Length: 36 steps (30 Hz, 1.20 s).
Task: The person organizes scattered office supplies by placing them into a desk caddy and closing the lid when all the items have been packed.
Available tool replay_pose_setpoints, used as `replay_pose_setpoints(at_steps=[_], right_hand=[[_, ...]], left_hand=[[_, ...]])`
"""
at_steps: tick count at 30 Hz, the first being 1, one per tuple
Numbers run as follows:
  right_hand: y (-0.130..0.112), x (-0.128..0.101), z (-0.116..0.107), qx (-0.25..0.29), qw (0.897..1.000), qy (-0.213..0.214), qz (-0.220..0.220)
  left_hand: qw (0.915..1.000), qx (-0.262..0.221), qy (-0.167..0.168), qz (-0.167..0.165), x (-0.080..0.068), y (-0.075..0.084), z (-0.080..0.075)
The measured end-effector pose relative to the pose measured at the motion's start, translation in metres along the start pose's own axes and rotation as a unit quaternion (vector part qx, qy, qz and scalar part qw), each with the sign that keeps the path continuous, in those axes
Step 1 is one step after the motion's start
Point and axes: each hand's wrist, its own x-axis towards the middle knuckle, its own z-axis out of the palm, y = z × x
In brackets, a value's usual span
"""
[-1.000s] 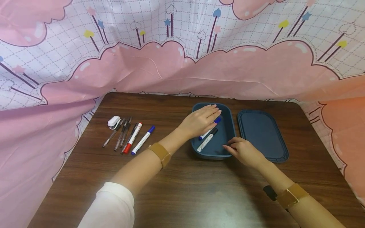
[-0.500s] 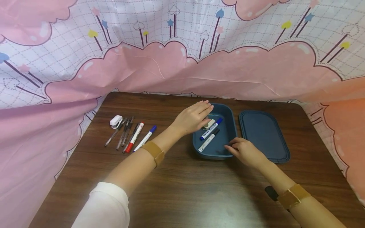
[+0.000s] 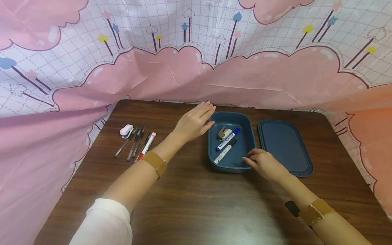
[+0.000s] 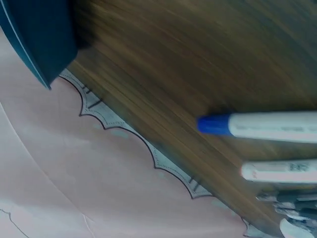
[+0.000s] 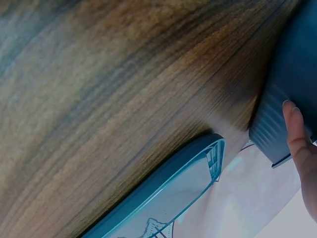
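My left hand point(image 3: 194, 121) hovers over the table just left of the dark blue box point(image 3: 230, 165), fingers straight, holding nothing. Inside the box lie a blue-capped marker point(image 3: 227, 140), a black-capped marker point(image 3: 225, 152) and a small white and tan object point(image 3: 224, 133), possibly a stapler. At the box's near right corner my right hand point(image 3: 264, 164) grips the rim, thumb over the inner side. The right wrist view has fingers point(image 5: 296, 131) against the outer wall.
Left on the table are a white mini stapler point(image 3: 126, 130), several clear pens point(image 3: 132, 146) and a red and white marker point(image 3: 148, 144). Another blue-capped marker point(image 4: 272, 126) is mostly behind my left arm in the head view. The box's lid point(image 3: 284, 146) lies right.
My left hand has moved left, out from above the box and past its left rim, uncovering the white and tan object inside. The right hand has stayed at the rim.
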Motion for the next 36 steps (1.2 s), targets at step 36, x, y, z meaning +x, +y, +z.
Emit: replay_pose_setpoints(at_steps=[36], right_hand=[[0.001, 0.000, 0.001, 0.004, 1.000, 0.005, -0.007]], left_hand=[[0.9458, 0.035, -0.233, -0.223, -0.137, -0.041, -0.016]])
